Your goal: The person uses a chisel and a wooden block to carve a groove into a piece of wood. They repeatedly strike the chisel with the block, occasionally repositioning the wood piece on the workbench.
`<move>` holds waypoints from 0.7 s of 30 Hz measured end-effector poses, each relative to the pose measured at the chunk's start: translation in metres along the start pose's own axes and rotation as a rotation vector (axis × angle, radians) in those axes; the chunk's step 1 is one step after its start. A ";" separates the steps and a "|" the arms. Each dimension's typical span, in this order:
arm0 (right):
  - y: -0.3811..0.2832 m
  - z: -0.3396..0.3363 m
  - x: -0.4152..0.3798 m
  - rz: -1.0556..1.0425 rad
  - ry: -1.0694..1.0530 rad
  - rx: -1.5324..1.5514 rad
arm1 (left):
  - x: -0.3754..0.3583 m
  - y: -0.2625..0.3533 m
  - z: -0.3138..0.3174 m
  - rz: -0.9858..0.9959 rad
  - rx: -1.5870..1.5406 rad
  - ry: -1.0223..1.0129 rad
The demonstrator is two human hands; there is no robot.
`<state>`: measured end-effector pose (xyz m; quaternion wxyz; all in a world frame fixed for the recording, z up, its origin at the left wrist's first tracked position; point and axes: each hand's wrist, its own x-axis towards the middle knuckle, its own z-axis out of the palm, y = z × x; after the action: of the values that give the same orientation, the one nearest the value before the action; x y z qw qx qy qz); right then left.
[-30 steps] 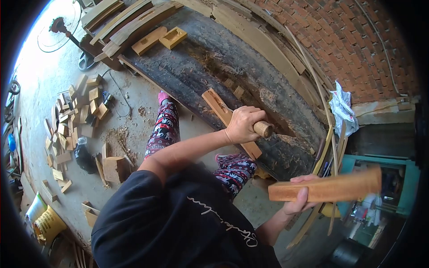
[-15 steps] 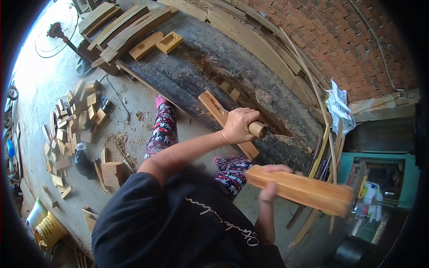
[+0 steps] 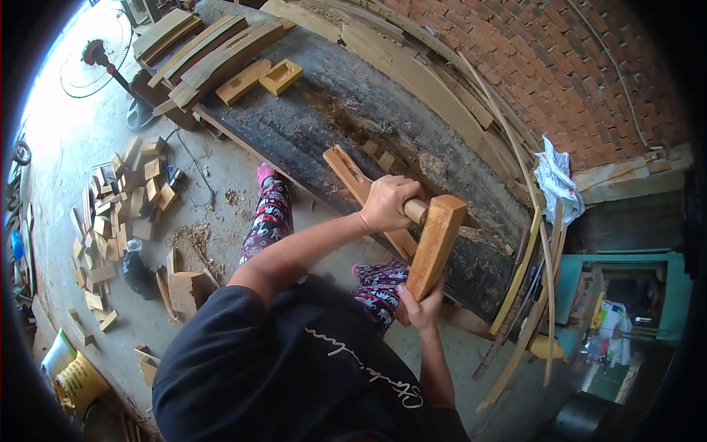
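left hand [image 3: 388, 203] clamped on chisel handle [image 3: 416, 211] | right hand [image 3: 421, 308] clamped on wooden block [image 3: 436, 245] (as mallet) | strike squarely, chisel steady on plank [image 3: 361, 193]

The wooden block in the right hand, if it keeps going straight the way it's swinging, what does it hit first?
The right hand holds the wooden block with its top end at the round butt of the chisel handle gripped by the left hand. That handle looks to be the first thing met; they seem to touch, though depth is unclear.
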<state>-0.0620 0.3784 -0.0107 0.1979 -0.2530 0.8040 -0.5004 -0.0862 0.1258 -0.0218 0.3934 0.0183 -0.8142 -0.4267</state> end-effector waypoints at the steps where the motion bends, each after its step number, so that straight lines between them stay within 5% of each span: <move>1: -0.009 -0.005 0.001 -0.013 0.102 0.065 | 0.004 -0.005 0.000 0.008 -0.006 -0.010; 3: -0.008 -0.014 -0.007 -0.017 0.288 0.268 | -0.001 -0.009 0.001 -0.004 -0.019 -0.024; 6: -0.049 -0.005 0.010 -0.526 0.386 0.575 | -0.002 -0.009 0.005 0.020 -0.006 -0.008; 8: -0.038 0.009 0.010 -0.585 0.472 0.702 | -0.004 -0.012 0.007 0.018 0.010 -0.030; 10: 0.018 0.003 0.005 -0.356 0.053 -0.109 | -0.004 -0.012 0.004 -0.020 0.000 -0.066; 14: -0.018 0.003 0.001 -0.108 0.114 0.079 | -0.006 -0.023 0.000 0.049 0.094 -0.125; 16: -0.032 0.006 -0.005 -0.240 0.358 0.276 | -0.007 -0.023 -0.001 0.030 0.103 -0.126; 18: -0.045 0.013 0.003 -0.428 0.354 0.473 | -0.006 -0.020 -0.002 0.032 0.082 -0.146; 20: -0.026 -0.008 0.011 -0.575 0.085 -0.182 | -0.008 -0.022 0.001 0.030 0.083 -0.146; 21: -0.020 0.003 0.013 -0.452 0.094 -0.181 | -0.009 -0.025 0.002 0.024 0.086 -0.145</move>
<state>-0.0663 0.3603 0.0055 0.0200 -0.4194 0.7769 -0.4691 -0.0890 0.1147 -0.0458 0.3376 -0.0057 -0.8582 -0.3868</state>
